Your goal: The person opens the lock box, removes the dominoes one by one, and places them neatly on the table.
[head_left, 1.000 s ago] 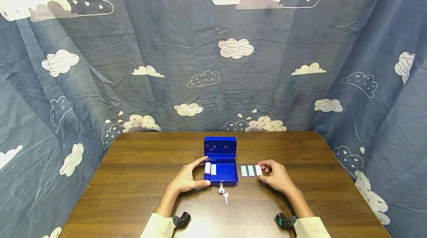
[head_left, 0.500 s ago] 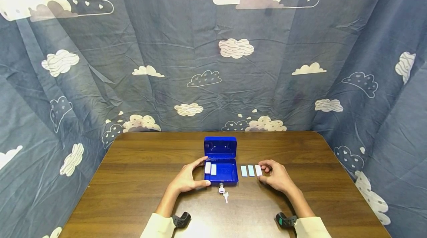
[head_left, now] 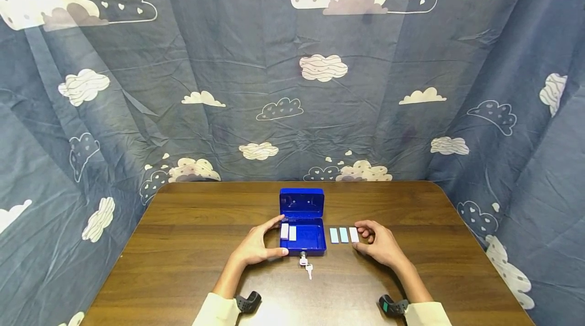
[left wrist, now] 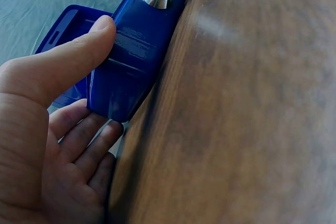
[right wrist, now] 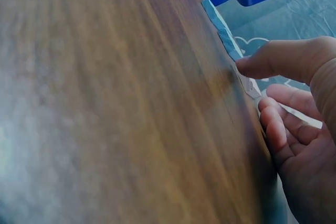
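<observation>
A blue metal cash box stands with its lid raised. Inside, along its left side, lie a white block and a pale block. My left hand grips the box's left side, thumb on the front wall and fingers at the back corner. To the right of the box, two light-blue blocks and another white block form a row on the table. Around that white block my right hand rests, thumb by its near end and forefinger by its far end, fingers loosely bent.
A key sits in the box's front lock, with a second key hanging on its ring. Wooden table surrounds the box. Behind it hangs a dark curtain with cloud prints. Each wrist wears a black strap.
My right hand has eased slightly off the white block, which now stands straighter beside the light-blue ones. My left hand stays on the box.
</observation>
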Demonstrator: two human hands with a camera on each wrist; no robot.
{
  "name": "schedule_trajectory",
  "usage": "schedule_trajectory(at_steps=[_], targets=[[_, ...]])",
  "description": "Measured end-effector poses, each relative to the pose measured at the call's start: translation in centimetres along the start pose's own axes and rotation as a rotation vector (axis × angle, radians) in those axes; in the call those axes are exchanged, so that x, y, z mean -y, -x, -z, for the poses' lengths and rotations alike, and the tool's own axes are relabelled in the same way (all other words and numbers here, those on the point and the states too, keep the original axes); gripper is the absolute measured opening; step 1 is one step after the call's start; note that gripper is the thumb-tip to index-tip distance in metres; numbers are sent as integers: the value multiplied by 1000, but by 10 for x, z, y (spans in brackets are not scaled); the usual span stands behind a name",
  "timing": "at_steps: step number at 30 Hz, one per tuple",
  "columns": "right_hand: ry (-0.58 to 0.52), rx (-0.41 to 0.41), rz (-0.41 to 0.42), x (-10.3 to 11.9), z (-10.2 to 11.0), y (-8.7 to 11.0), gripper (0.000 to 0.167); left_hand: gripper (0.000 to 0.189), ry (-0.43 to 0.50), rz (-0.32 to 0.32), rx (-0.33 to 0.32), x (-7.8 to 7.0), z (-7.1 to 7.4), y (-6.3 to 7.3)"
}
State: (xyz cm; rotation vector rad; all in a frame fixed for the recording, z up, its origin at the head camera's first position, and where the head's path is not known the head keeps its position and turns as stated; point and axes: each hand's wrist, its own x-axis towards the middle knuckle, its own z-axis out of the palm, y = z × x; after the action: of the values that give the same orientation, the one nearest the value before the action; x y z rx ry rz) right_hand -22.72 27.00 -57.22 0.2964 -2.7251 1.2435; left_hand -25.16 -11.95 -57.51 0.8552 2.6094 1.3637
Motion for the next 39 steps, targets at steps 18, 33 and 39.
schedule_trajectory(at_steps=[18, 33, 39], targets=[[-96, -75, 82, 5, -3, 4, 40, 94, 5, -3, -6, 0, 0, 1], [-183, -41, 85, 52, 1, -7, 37, 94, 26, 2, 2, -1, 1, 1], [-180, -35, 103, 46, -10, -15, 38, 94, 11, -4, 2, -1, 1, 1]])
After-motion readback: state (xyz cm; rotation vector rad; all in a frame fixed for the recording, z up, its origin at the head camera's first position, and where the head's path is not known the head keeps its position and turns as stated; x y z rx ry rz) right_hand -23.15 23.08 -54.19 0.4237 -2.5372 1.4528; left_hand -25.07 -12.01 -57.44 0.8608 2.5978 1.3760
